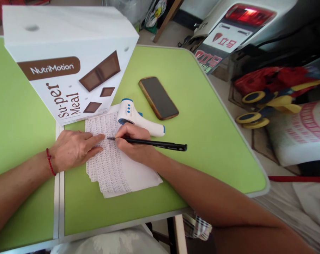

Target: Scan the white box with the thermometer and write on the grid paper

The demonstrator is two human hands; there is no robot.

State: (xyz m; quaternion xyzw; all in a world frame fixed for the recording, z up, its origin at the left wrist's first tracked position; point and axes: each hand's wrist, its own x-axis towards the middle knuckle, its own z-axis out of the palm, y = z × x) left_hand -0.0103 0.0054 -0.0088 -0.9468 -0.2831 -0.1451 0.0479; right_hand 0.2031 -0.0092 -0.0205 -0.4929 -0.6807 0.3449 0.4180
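Note:
A sheet of paper (110, 169), with rows of dense handwriting on its left part and a blank right part, lies on the green table. My right hand (134, 143) is closed around a black pen (160, 144), its tip at the written rows. Flat beside it, my left hand (75, 148) rests on the paper's left edge, index finger stretched out close to the pen tip. A red bracelet (50, 161) circles the left wrist. Just beyond my right hand, a white and blue infrared thermometer (138, 120) lies across the top of the paper.
A large white NutriMotion box (56, 42) stands at the back left, close to the paper. A smartphone (159, 97) lies face up on the green folding table (202, 141). Beyond the table's right edge are a white sack (302, 134) and a vehicle's red tail light (249, 14).

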